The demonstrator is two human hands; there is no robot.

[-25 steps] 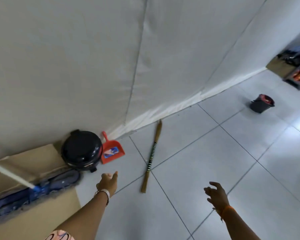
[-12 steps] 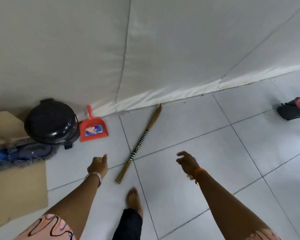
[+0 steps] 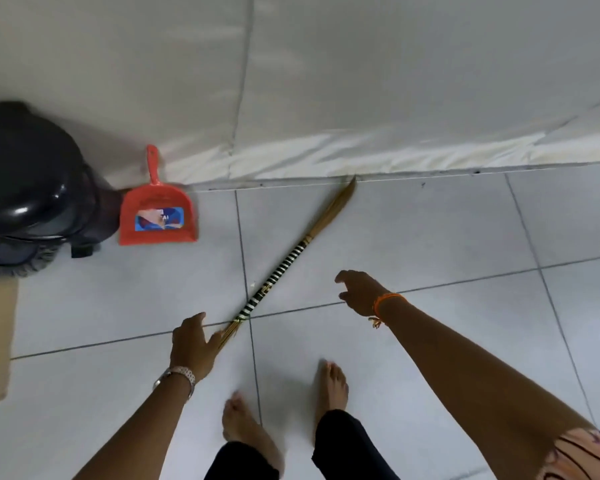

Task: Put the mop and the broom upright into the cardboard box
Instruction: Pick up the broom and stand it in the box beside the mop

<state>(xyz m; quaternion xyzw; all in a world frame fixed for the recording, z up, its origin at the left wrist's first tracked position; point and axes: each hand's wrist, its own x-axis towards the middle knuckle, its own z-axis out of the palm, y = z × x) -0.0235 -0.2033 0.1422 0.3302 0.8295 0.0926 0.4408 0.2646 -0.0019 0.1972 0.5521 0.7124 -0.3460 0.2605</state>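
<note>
Broom [image 3: 284, 265] lay flat on tiled floor [image 3: 430, 237], tip at wall edge; left hand [image 3: 191, 344] unclenched touching its end, right hand [image 3: 361, 292] unclenched, empty.

Your left hand [image 3: 192, 344] reaches down with fingers spread, touching the near end of the broom [image 3: 284, 265], which lies flat and diagonal on the tiled floor [image 3: 430, 244]. Your right hand [image 3: 359, 292] hovers unclenched just beside its striped shaft. A red dustpan [image 3: 158, 220] leans at the floor's wall edge, beside a black bin [image 3: 28, 188].
</note>
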